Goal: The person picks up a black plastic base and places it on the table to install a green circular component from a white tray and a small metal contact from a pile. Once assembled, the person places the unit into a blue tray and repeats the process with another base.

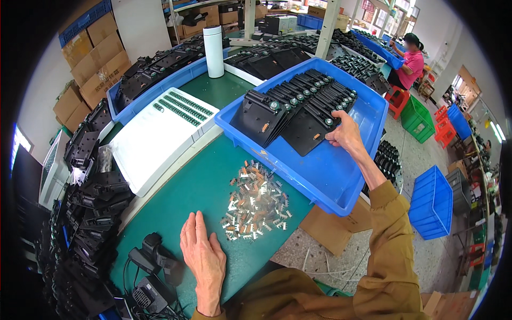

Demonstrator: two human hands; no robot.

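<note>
Blue tray (341, 176) sits tilted on the green bench's right edge, long axis running from near-left to far-right. Inside: row of flat black plastic plates (298, 106), overlapped like shingles, w/ round silver-green fittings at their far ends. Right hand (345, 133) is inside tray, fingers partly curled, pinching near corner of the rightmost plate. Left hand (202, 256) lies flat & open on bench, holding nothing, beside pile of small metal clips (256, 202).

Brown cardboard boxes (95, 56) stack against the wall at far left, more cartons (205, 15) sit on the back shelf, another carton (335, 226) stands under the table edge, and a lit screen (19, 144) glows at left.
</note>
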